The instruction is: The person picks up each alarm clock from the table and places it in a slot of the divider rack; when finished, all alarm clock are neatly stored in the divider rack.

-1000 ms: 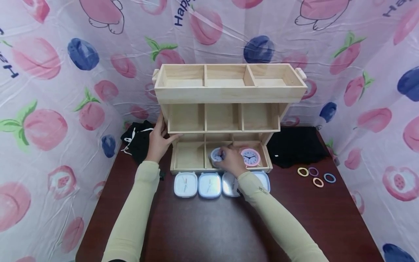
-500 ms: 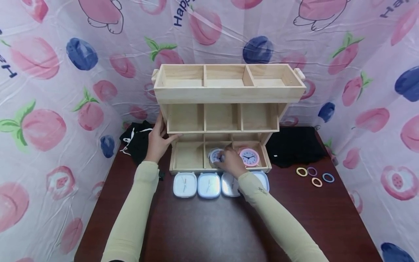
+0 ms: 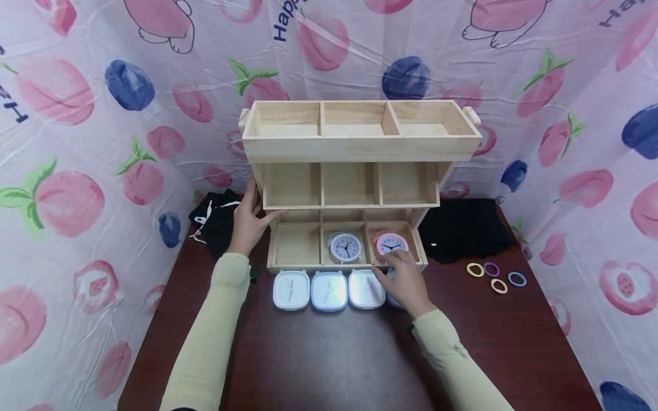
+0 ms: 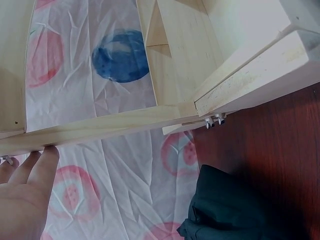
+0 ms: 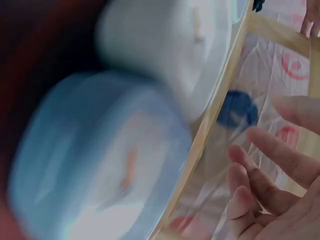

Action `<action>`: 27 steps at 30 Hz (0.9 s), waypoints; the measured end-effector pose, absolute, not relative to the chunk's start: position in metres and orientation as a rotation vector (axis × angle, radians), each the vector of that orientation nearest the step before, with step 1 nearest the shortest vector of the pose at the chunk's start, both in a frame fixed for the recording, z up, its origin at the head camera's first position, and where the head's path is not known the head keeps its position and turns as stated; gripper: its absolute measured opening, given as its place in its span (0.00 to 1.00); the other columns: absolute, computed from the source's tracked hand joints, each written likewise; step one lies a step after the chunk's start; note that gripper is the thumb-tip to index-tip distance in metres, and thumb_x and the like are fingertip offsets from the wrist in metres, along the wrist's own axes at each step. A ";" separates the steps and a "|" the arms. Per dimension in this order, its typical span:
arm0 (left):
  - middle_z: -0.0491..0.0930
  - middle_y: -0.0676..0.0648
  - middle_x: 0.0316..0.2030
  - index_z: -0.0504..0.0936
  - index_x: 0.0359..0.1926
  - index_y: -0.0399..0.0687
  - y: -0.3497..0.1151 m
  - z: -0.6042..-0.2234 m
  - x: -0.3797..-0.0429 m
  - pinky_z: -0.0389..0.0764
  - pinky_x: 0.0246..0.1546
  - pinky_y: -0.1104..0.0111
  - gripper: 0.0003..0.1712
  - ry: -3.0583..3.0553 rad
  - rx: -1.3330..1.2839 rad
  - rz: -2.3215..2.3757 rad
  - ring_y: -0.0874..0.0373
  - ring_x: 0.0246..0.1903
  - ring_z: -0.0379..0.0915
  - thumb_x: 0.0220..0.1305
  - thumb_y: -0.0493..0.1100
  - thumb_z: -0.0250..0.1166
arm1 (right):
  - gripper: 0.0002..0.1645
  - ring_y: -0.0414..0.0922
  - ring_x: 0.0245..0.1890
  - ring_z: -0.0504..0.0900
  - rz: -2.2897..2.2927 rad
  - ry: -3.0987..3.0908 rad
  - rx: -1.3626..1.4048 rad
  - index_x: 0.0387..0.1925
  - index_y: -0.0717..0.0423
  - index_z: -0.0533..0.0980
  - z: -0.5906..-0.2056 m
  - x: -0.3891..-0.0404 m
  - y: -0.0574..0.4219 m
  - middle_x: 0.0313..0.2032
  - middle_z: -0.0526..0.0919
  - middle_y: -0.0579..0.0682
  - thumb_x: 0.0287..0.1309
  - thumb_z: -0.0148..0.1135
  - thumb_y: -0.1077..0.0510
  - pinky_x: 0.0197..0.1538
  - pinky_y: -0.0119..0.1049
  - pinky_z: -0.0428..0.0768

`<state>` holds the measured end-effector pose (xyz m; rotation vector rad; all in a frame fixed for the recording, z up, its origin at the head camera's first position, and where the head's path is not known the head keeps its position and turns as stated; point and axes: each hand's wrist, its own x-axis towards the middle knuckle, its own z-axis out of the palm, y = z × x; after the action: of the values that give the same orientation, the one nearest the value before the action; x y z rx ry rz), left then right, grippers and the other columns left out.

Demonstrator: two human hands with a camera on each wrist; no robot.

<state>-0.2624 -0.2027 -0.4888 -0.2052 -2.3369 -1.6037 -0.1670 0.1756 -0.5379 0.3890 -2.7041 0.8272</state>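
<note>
My left hand (image 3: 249, 225) rests against the left side of a tiered wooden box (image 3: 360, 149). In the left wrist view, the fingers (image 4: 44, 172) lie straight against a wooden strut (image 4: 100, 127). My right hand (image 3: 406, 282) hovers with loose, parted fingers over the front right of the box, holding nothing. A round lavender alarm clock (image 3: 345, 248) stands in the bottom tier's middle compartment. The pink alarm clock (image 3: 390, 242) is in the right one, partly behind my fingertips. Before the box stand white and blue square clocks (image 3: 329, 291); my right hand mostly covers the rightmost.
Black cloth (image 3: 465, 228) lies right of the box. A black bundle with white cords (image 3: 216, 217) lies on the left. Several coloured rings (image 3: 475, 270) sit on the dark table (image 3: 329, 359) at right. A fruit-print curtain (image 3: 205, 74) surrounds the table.
My right hand has let go of the lavender alarm clock, leaving it in the middle compartment, and moved right and towards me. The left hand has stayed put.
</note>
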 end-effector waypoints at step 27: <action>0.52 0.50 0.85 0.43 0.87 0.74 -0.201 -0.488 -0.263 0.68 0.81 0.52 0.67 -2.339 -0.206 -1.603 0.53 0.83 0.52 0.63 0.39 0.79 | 0.57 0.66 0.67 0.69 0.893 -2.995 0.255 0.74 0.59 0.72 -0.568 -0.130 0.240 0.71 0.68 0.63 0.40 0.90 0.59 0.69 0.68 0.76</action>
<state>-0.2625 -0.2012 -0.4879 -0.2060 -2.3388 -1.6033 -0.1299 0.2396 -0.5683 0.2547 -2.9950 0.8925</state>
